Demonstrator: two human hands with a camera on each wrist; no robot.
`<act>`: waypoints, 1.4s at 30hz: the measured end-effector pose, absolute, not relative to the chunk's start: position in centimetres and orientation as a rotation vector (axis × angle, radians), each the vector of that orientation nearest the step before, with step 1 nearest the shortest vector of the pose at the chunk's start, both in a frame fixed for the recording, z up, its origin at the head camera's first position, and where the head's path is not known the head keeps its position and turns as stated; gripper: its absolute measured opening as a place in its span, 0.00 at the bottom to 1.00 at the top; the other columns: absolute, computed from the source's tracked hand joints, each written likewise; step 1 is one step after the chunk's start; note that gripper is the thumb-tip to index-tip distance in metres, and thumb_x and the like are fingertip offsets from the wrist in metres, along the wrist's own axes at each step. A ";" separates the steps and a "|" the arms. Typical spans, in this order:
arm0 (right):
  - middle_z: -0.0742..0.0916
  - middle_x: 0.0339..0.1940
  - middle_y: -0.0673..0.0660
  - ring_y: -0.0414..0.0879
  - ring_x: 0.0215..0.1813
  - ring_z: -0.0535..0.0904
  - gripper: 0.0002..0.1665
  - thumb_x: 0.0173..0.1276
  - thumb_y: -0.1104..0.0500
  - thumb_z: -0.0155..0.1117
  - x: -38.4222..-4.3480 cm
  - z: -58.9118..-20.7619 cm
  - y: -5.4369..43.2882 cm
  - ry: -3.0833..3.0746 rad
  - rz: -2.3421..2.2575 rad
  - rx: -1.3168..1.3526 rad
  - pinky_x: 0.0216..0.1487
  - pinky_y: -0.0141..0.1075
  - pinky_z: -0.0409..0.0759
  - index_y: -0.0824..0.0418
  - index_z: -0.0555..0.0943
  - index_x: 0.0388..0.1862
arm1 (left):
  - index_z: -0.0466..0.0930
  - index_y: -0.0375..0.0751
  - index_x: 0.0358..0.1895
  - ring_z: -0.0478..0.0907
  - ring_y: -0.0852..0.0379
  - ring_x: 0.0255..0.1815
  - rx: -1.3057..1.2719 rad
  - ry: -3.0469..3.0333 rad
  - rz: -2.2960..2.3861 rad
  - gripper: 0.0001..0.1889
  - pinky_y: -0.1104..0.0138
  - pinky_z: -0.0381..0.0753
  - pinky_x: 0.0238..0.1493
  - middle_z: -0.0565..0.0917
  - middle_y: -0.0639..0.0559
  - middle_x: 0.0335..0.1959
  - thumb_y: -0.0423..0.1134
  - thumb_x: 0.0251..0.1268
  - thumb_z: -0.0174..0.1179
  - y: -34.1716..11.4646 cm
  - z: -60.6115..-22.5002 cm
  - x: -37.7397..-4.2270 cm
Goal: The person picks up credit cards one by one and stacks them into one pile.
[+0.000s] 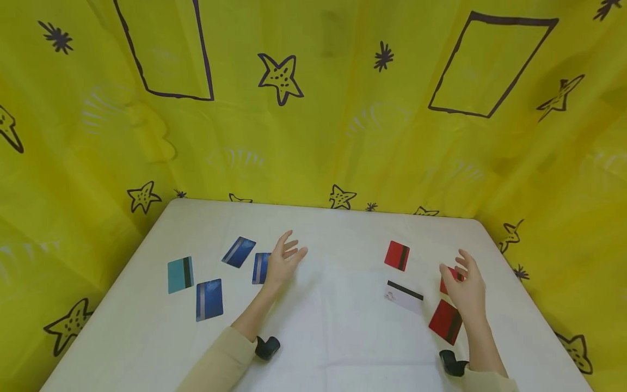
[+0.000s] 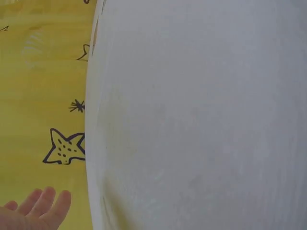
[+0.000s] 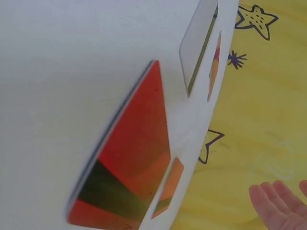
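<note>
In the head view my left hand [image 1: 284, 262] hovers with relaxed fingers and nothing in it, overlapping part of a blue card [image 1: 260, 268]. Two more blue cards [image 1: 239, 252] and a teal card [image 1: 177, 275] with a dark stripe lie further left. Over on the right, my right hand [image 1: 466, 286] is raised with loosely spread fingers, holding nothing, and partly hides a red card [image 1: 444, 284]. Just below that lies another red card [image 1: 444, 322], large in the right wrist view. A white card [image 1: 403, 295] with a black stripe and a third red card [image 1: 396, 256] lie left of this hand.
The cards lie flat on a white-covered table [image 1: 328, 316]. A yellow curtain [image 1: 313, 136] with drawn stars hangs behind the table and along both sides. Each wrist carries a black strapped piece [image 1: 267, 348] next to a beige sleeve [image 1: 215, 362].
</note>
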State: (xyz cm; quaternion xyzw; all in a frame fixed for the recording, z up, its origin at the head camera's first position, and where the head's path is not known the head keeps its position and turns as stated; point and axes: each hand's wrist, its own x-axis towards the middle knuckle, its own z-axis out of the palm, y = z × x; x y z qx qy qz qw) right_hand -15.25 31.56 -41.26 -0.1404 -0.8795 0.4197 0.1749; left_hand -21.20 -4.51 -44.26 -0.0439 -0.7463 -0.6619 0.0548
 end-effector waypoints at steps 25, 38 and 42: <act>0.78 0.34 0.37 0.30 0.35 0.80 0.47 0.66 0.48 0.56 -13.7 -46.0 35.4 -2.298 2.081 -0.613 0.37 0.35 0.83 0.65 0.43 0.72 | 0.59 0.37 0.66 0.76 0.42 0.52 0.121 -2.115 -2.931 0.32 0.53 0.81 0.44 0.73 0.34 0.56 0.47 0.63 0.54 2.6 -47.5 -20.3; 0.80 0.35 0.44 0.40 0.39 0.82 0.39 0.73 0.52 0.42 -12.5 -43.8 33.9 -2.300 2.396 -0.731 0.47 0.45 0.80 0.68 0.41 0.71 | 0.61 0.36 0.65 0.79 0.43 0.47 0.187 -2.108 -3.033 0.33 0.52 0.81 0.41 0.77 0.36 0.51 0.47 0.59 0.58 6.6 -47.8 -20.1; 0.80 0.36 0.45 0.40 0.40 0.82 0.41 0.73 0.51 0.43 -12.4 -44.2 34.0 -2.304 2.436 -0.710 0.47 0.46 0.80 0.69 0.38 0.71 | 0.61 0.37 0.65 0.79 0.43 0.46 0.212 -2.100 -3.066 0.33 0.51 0.81 0.41 0.77 0.35 0.50 0.48 0.60 0.57 7.5 -47.9 -20.1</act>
